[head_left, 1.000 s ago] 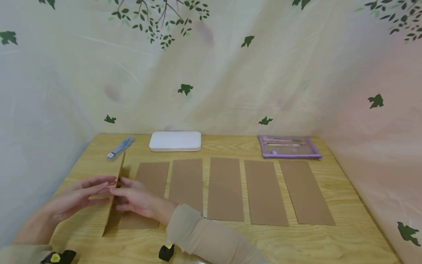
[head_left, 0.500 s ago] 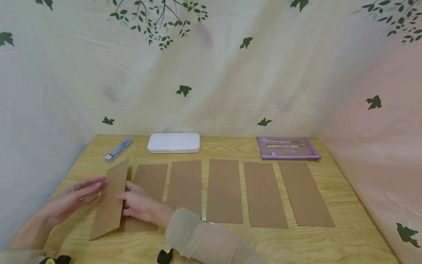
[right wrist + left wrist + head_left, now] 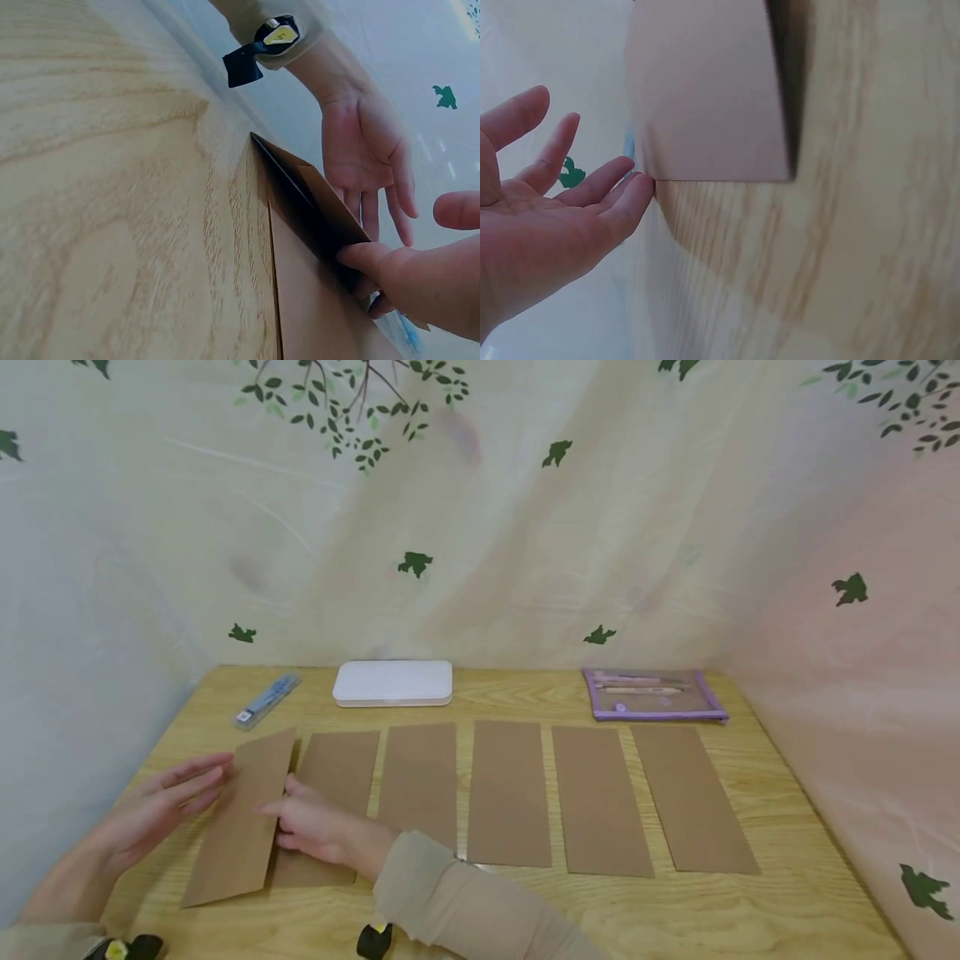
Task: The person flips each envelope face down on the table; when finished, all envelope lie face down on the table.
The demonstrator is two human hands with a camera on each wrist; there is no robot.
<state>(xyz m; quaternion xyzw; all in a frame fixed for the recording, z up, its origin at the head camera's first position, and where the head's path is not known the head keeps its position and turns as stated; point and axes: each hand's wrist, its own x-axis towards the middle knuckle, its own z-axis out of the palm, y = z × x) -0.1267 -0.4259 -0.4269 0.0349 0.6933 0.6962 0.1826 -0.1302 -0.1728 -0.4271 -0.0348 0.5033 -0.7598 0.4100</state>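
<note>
A brown cardboard rectangle (image 3: 243, 818) leans at the left end of a row, its left side low and its right side raised off the wooden table. My right hand (image 3: 318, 822) pinches the raised right edge, one digit over the upper face and the other fingers behind it. In the right wrist view, the fingers of my right hand (image 3: 420, 277) reach into the dark gap under the card (image 3: 334, 199). My left hand (image 3: 161, 810) lies palm up with fingers extended, fingertips at the card's left edge. Close beside that edge, the left wrist view shows the left hand (image 3: 570, 217) with fingers spread.
Several flat cardboard rectangles (image 3: 510, 793) lie in a row to the right. At the back are a clear narrow case with blue contents (image 3: 267, 700), a white flat case (image 3: 392, 683) and a purple-edged clear pouch (image 3: 654, 695) with pens. A patterned curtain (image 3: 480, 527) stands behind the table.
The cardboard has tipped from nearly upright over to the left, showing its broad face. My left hand has shifted slightly left with it, and my right hand has stayed at its right edge.
</note>
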